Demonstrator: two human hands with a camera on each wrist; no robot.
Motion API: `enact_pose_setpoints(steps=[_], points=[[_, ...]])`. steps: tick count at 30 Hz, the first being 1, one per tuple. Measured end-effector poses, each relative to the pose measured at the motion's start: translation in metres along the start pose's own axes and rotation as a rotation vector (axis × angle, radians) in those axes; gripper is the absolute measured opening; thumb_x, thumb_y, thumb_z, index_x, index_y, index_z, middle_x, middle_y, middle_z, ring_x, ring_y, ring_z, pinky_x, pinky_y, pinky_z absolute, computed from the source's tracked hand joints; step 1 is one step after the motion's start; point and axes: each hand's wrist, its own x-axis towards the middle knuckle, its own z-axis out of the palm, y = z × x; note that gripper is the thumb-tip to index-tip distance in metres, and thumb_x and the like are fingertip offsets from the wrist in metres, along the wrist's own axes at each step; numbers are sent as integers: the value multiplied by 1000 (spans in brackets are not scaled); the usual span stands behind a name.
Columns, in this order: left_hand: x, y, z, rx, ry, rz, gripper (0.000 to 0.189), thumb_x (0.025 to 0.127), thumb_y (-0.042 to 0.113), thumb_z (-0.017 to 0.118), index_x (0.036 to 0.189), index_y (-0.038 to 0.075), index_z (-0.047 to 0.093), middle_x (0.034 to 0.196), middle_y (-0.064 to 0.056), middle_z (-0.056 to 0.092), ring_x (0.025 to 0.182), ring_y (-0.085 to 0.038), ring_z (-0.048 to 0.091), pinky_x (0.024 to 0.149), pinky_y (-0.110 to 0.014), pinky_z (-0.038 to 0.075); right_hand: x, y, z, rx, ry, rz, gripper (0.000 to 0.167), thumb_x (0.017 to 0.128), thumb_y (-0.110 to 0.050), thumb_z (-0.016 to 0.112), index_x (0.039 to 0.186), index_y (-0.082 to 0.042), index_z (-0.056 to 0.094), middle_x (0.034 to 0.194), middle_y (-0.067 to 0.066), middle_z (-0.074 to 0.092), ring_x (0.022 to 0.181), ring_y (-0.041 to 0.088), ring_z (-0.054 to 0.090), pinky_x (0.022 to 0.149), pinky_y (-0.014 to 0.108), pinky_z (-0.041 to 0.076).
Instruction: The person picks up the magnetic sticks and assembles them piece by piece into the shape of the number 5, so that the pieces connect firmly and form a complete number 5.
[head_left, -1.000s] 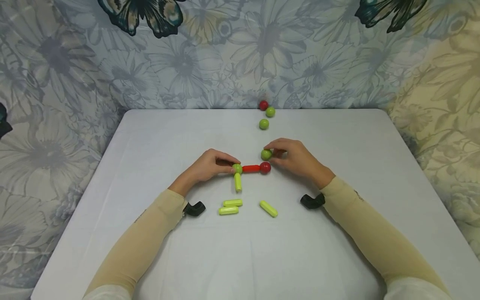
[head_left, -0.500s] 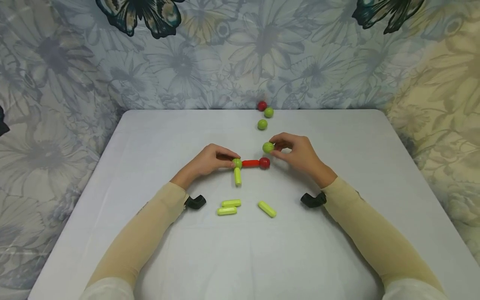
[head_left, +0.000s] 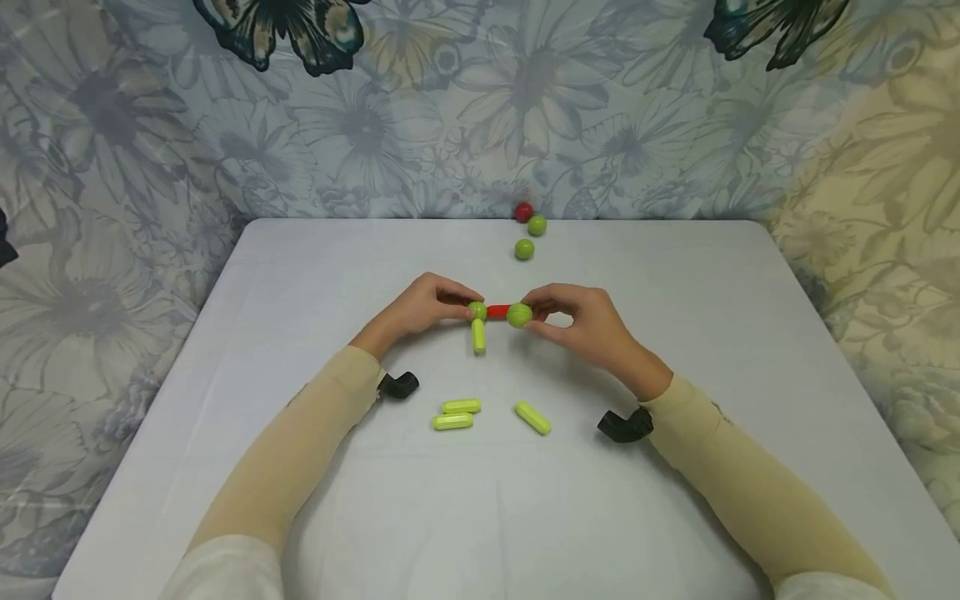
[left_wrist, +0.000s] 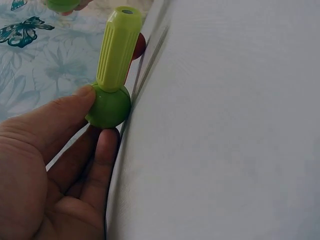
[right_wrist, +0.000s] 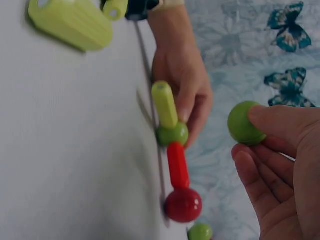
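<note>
Thumb and fingers of my left hand [head_left: 427, 302] pinch a green ball [left_wrist: 109, 107] joined to two short rods. One rod is yellow-green with a grey tip [left_wrist: 120, 50] and points toward me in the head view. The other, a red rod [right_wrist: 178, 165], runs right to a red ball [right_wrist: 183, 205]. My right hand [head_left: 581, 321] pinches a second green ball [head_left: 519, 315] between thumb and fingertips. In the head view this ball covers the red one; the right wrist view shows a gap between them.
Two yellow-green rods [head_left: 453, 422] lie side by side on the white table [head_left: 420, 500], nearer me. A third rod [head_left: 532, 418] lies to their right. Toward the back edge are two green balls [head_left: 524, 249] and a red ball [head_left: 523, 212]. A patterned cloth [head_left: 420, 125] hangs behind.
My right hand has picked up the green ball from the table and carried it over the red ball. My left hand has shifted the joined pieces farther from me.
</note>
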Motion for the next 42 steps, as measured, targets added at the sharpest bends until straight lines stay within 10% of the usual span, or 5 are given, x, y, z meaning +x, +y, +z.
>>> enact_pose_setpoints(steps=[21, 42], points=[[4, 2, 0, -63, 7, -8, 26, 100, 11, 81, 126, 6, 82, 126, -5, 78, 123, -21, 69, 106, -38, 52, -8, -3, 42, -34, -297, 34, 28, 91, -7, 89, 117, -11, 79, 103, -11, 75, 89, 9, 69, 84, 33, 60], [3, 3, 1, -64, 19, -22, 26, 100, 13, 82, 125, 5, 82, 126, -7, 77, 121, -22, 69, 105, -38, 53, -4, 1, 52, -68, -245, -21, 31, 89, -5, 92, 117, -9, 79, 107, -8, 75, 93, 7, 70, 84, 30, 60]])
